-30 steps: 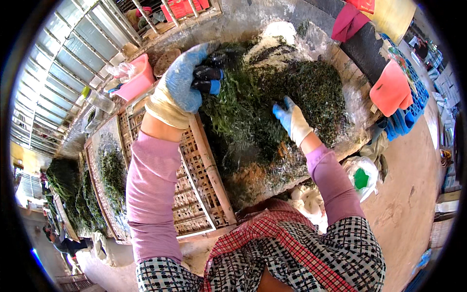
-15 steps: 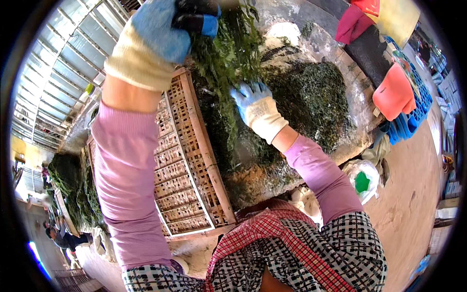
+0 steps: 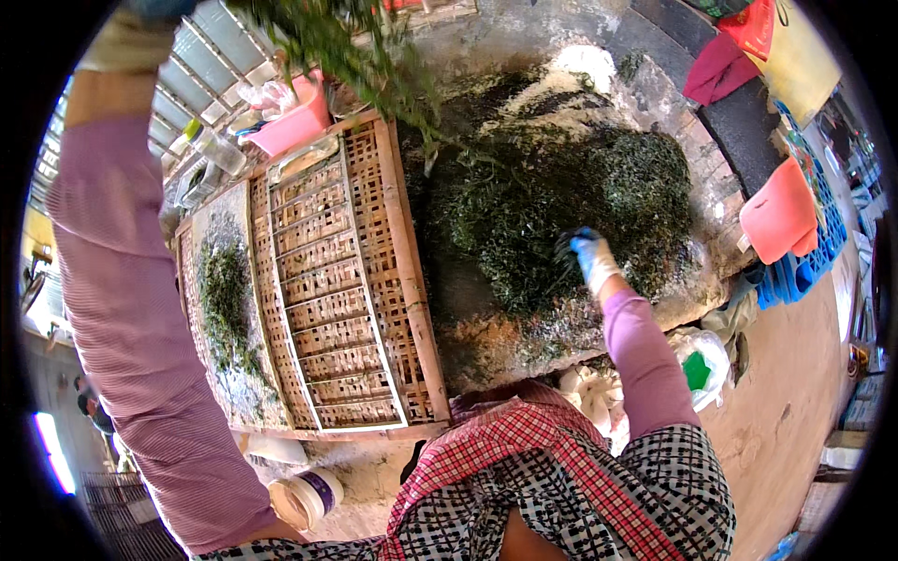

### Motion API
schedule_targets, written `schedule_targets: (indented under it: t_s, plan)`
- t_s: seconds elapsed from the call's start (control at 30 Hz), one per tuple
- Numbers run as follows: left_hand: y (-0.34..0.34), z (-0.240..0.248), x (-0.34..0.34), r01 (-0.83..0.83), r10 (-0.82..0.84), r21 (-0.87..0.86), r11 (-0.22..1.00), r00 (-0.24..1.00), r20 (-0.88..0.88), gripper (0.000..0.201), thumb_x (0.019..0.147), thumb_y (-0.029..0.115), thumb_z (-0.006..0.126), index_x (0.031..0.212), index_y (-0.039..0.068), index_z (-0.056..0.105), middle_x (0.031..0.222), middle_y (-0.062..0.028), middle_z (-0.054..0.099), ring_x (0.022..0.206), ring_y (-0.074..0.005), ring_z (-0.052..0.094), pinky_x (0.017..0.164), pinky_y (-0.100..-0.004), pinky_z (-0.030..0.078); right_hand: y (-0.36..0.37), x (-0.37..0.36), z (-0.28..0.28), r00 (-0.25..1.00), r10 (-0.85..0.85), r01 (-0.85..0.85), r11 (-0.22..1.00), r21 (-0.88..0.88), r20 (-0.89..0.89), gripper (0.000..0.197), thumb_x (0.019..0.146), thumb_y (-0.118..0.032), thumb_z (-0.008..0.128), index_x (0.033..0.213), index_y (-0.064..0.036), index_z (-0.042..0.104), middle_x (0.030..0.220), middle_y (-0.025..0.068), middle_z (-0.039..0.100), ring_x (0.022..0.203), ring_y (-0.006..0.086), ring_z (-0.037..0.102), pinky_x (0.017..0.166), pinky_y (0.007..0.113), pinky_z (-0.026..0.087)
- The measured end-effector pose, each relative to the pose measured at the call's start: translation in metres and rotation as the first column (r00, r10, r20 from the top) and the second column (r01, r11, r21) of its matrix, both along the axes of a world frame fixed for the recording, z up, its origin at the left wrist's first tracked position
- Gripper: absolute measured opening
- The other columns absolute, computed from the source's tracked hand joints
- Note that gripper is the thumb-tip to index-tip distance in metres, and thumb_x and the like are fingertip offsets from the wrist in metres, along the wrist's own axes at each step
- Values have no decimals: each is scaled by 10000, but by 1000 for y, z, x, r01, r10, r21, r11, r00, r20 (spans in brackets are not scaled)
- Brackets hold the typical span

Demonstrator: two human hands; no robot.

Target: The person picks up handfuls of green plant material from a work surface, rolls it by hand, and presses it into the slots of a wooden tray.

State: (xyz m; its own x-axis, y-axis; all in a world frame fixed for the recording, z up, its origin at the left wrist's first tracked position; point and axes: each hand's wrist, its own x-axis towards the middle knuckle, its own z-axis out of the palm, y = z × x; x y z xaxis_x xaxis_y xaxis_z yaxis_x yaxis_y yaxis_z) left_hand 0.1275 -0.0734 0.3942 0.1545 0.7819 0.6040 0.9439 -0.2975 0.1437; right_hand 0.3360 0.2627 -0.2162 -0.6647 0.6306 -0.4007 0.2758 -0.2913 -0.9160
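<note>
Up in the air at the top left, a loose clump of green strands (image 3: 346, 56) hangs down, feathery and ragged, its tips a bit blurred and dangling over the corner of the woven rack. Right beside it is the left hand (image 3: 150, 11) in a blue-coated glove, mostly cut off by the top edge, so I can't tell if its fingers are closed on the clump. The right hand (image 3: 587, 257), same kind of glove with a knit cream cuff, is down at a dark green pile (image 3: 510, 220), fingers bent; can't tell if they're pinching anything. That pile is crumbly, shaggy stuff spread over a rough, stained slab (image 3: 486, 346), with chalky white powder (image 3: 585, 64) on the far side.

Left of the slab sits the woven rack (image 3: 323, 280): flat slatted strips in an open lattice, round wooden rail along the edge. Next along is a pale panel (image 3: 257, 346) with another tangled green patch (image 3: 224, 299) on it. Further out there's a smooth pink tub (image 3: 295, 117), a clear jar (image 3: 217, 151), and, over on the right, a blue plastic lattice basket (image 3: 828, 210).
</note>
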Motion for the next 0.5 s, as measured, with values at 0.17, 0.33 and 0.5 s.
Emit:
schedule_targets:
  t_s: [0.17, 0.33, 0.5]
  plan:
    - [-45, -77, -25, 128, -18, -461, 878, 972, 236, 332, 1018, 157, 488, 1291, -19, 558, 1052, -134, 669, 844, -190, 653, 738, -299, 538, -18, -4, 169, 304, 113, -929, 256, 268, 946, 389, 930, -251, 636, 1296, -121, 621, 1124, 154, 703, 981, 261, 681, 892, 390, 537]
    - [-22, -151, -27, 395, -353, -649, 651, 914, 201, 391, 944, 115, 601, 1296, -49, 565, 1040, -166, 668, 828, -249, 655, 722, -348, 531, -72, -44, 306, 889, 288, -453, 447, 771, 355, 233, 964, -251, 610, 1089, -72, 689, 978, 152, 728, 789, 267, 708, 807, 383, 578]
    - [-15, -159, -16, 474, -420, -699, 535, 867, 267, 362, 909, 70, 662, 1250, -44, 623, 1099, -177, 668, 953, -272, 649, 816, -367, 527, -133, -105, 318, 125, 850, -449, 508, 735, -511, 603, 949, -505, 602, 1326, -36, 573, 1224, 105, 656, 1049, 137, 638, 891, 269, 530]
